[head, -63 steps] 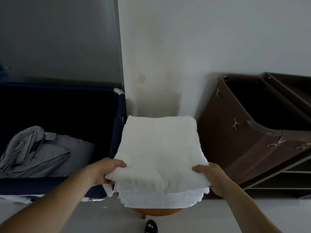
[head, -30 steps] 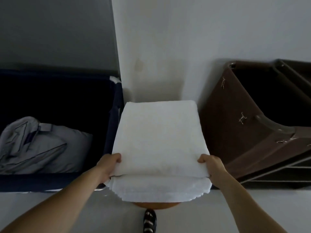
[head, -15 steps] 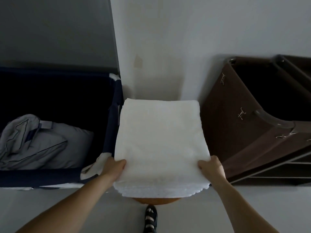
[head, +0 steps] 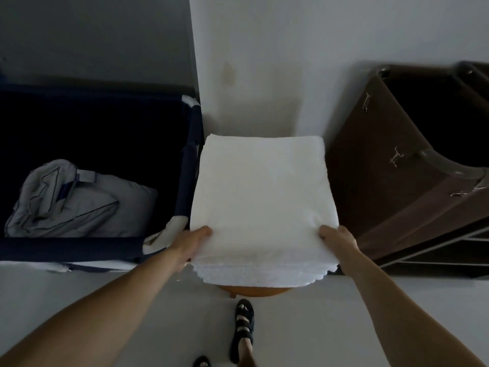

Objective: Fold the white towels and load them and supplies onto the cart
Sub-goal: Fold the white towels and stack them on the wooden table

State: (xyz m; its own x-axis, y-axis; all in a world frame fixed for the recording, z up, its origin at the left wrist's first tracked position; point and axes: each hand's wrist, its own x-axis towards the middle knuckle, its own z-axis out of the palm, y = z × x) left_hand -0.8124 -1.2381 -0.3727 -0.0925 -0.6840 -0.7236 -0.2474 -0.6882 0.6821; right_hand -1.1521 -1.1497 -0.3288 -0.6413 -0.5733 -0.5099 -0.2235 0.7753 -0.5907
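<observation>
A stack of folded white towels (head: 263,197) lies on a small round wooden stool (head: 255,290) against the wall. My left hand (head: 189,243) grips the stack's near left corner, thumb on top and fingers underneath. At the near right corner my right hand (head: 340,247) holds the stack the same way. The lowest towel's scalloped edge sticks out toward me. The brown cart (head: 412,165) stands just right of the stack.
A dark blue fabric bin (head: 92,250) stands to the left, with a grey bundle of linen (head: 71,202) inside. The white wall is right behind the stool. A sandalled foot (head: 243,327) stands on the pale floor below the stool.
Both hands slid the upper folded towel toward me so it lines up over the lower one, then settled on the stack's near corners. The view shifted slightly.
</observation>
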